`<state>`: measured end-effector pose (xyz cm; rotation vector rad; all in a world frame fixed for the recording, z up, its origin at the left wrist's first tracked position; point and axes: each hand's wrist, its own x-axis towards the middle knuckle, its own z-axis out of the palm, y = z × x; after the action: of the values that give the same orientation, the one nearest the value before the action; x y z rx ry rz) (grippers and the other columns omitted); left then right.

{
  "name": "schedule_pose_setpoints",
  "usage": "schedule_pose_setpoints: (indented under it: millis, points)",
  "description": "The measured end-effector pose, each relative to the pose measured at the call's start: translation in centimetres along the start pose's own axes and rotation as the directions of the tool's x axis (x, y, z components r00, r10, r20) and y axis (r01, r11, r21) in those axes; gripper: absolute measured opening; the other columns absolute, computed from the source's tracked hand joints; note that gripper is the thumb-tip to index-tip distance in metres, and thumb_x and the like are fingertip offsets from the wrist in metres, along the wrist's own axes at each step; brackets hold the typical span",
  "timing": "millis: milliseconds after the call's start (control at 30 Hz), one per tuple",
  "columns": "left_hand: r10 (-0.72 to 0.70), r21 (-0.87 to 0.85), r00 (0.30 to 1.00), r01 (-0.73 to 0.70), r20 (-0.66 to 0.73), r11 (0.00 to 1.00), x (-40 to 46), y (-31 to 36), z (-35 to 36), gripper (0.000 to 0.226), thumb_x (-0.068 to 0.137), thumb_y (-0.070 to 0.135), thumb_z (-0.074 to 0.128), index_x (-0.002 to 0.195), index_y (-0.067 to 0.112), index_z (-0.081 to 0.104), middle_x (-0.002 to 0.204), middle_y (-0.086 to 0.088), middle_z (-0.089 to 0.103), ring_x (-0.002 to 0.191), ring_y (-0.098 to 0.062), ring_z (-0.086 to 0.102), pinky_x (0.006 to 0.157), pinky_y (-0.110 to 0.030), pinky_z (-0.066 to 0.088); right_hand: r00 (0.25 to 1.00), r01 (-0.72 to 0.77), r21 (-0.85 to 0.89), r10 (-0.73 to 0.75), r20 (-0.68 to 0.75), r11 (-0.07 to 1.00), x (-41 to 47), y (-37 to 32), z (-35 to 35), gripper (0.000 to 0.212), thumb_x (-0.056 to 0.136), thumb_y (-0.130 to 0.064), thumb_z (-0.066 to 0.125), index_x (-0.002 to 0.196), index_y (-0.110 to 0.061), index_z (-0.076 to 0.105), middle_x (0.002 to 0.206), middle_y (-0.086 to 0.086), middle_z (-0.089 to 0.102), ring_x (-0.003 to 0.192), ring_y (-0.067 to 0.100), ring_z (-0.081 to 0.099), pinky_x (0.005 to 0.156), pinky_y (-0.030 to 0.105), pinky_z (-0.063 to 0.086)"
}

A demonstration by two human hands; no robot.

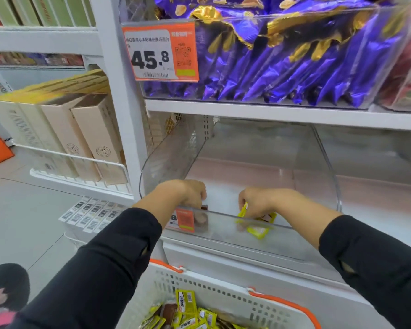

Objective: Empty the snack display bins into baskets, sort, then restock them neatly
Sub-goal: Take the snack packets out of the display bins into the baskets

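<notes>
floor: grey tiles | shelving: white, metal | side rack: white wire | light: bright, even

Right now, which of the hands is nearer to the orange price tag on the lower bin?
Left. The left hand is just above the orange price tag; the right hand is farther right, gripping yellow packets.

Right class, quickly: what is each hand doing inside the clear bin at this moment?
Left hand: fingers curled onto a brown packet; the grip itself is partly hidden.
Right hand: pinching a yellow packet.

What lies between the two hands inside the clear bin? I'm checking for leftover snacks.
Head view: only bare bin floor between left hand and right hand, which pinches a yellow packet.
</notes>
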<state>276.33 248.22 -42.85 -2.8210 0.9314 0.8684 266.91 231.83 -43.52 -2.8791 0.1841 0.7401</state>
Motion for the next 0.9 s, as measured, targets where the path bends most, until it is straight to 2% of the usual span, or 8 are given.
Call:
schedule_pose_setpoints:
  millis: [67, 167, 300, 400, 500, 667, 767, 900]
  points:
    - [0.019, 0.063, 1.000, -0.020, 0.007, 0.998, -0.2, 0.4, 0.1, 0.037, 0.090, 0.024, 0.066, 0.120, 0.005, 0.058, 0.107, -0.006, 0.050, 0.092, -0.024, 0.047, 0.078, -0.030, 0.041, 1.000, 0.011, 0.102, -0.009, -0.016, 0.995, -0.2, -0.1, 0.0, 0.018, 0.080, -0.015, 0.073, 0.091, -0.018, 0.059, 0.058, -0.005, 0.061, 0.040, 0.004, 0.053, 0.040, 0.015, 0.041]
    - [0.063, -0.155, 0.990, -0.083, -0.127, 0.984, -0.9, -0.4, 0.0, 0.033, 0.082, 0.024, 0.076, 0.107, 0.006, 0.064, 0.097, -0.008, 0.059, 0.091, -0.026, 0.057, 0.074, -0.031, 0.045, 0.953, 0.083, 0.234, -0.008, -0.304, 0.969, -1.0, -0.5, -0.7, 0.025, 0.083, -0.005, 0.062, 0.103, -0.019, 0.066, 0.093, 0.007, 0.069, 0.081, 0.023, 0.066, 0.063, 0.024, 0.046]
    - [-0.010, -0.583, 0.745, -0.513, -0.667, 0.631, -7.2, 0.2, -1.9, 0.014, 0.081, -0.002, 0.072, 0.084, 0.006, 0.061, 0.069, 0.001, 0.060, 0.056, 0.006, 0.058, 0.060, -0.020, 0.044, 0.688, 0.436, 0.557, 0.137, -0.713, 0.707, -5.9, -2.5, -2.5, 0.035, 0.081, 0.002, 0.054, 0.101, -0.023, 0.068, 0.097, -0.001, 0.067, 0.089, 0.017, 0.059, 0.072, 0.021, 0.044]
    - [-0.014, -0.624, 0.680, -0.665, -0.733, 0.411, -13.6, -0.3, -0.7, 0.014, 0.080, 0.000, 0.074, 0.088, 0.007, 0.064, 0.071, 0.001, 0.065, 0.063, 0.001, 0.062, 0.059, -0.015, 0.051, 0.655, 0.630, 0.560, 0.019, -0.755, 0.537, -12.0, -4.2, -1.5, 0.028, 0.074, -0.011, 0.055, 0.092, -0.030, 0.065, 0.086, -0.010, 0.066, 0.074, 0.006, 0.057, 0.068, 0.016, 0.046]
    - [0.077, -0.692, 0.798, -0.562, -0.598, 0.453, -18.0, -1.5, 4.0, 0.014, 0.076, 0.011, 0.079, 0.082, 0.016, 0.069, 0.077, -0.001, 0.069, 0.074, -0.012, 0.066, 0.067, -0.023, 0.055, 0.762, 0.521, 0.478, -0.133, -0.634, 0.707, -15.2, -5.2, 2.6, 0.027, 0.080, -0.009, 0.058, 0.097, -0.029, 0.065, 0.091, -0.005, 0.068, 0.074, 0.005, 0.059, 0.068, 0.016, 0.046]
    - [-0.013, -0.797, 0.938, -0.288, -0.347, 0.531, -20.0, 0.7, 13.1, 0.012, 0.088, 0.015, 0.069, 0.100, 0.015, 0.064, 0.083, 0.002, 0.064, 0.078, -0.012, 0.060, 0.061, -0.009, 0.045, 0.975, 0.218, 0.411, -0.213, -0.059, 0.885, -16.1, -4.7, 9.6, 0.041, 0.092, -0.021, 0.063, 0.131, -0.014, 0.054, 0.113, 0.005, 0.060, 0.095, 0.021, 0.062, 0.087, 0.034, 0.051]
    - [-0.117, -0.834, 0.938, -0.227, -0.326, 0.502, -20.9, 2.2, 16.2, 0.017, 0.092, 0.018, 0.065, 0.108, 0.011, 0.065, 0.094, 0.000, 0.064, 0.085, -0.011, 0.057, 0.060, -0.006, 0.041, 0.986, 0.166, 0.277, -0.149, -0.082, 0.946, -17.7, -3.3, 11.7, 0.047, 0.092, -0.033, 0.062, 0.135, -0.017, 0.051, 0.124, 0.005, 0.061, 0.099, 0.017, 0.061, 0.082, 0.022, 0.047]
    - [-0.107, -0.839, 0.943, -0.224, -0.314, 0.496, -21.9, 4.5, 19.0, 0.011, 0.093, 0.011, 0.062, 0.102, 0.009, 0.067, 0.092, 0.000, 0.065, 0.087, -0.013, 0.058, 0.064, -0.005, 0.042, 0.992, 0.127, 0.521, -0.096, -0.087, 0.844, -20.6, -1.2, 12.8, 0.039, 0.094, -0.027, 0.060, 0.131, -0.015, 0.054, 0.110, 0.008, 0.065, 0.087, 0.014, 0.062, 0.079, 0.024, 0.049]
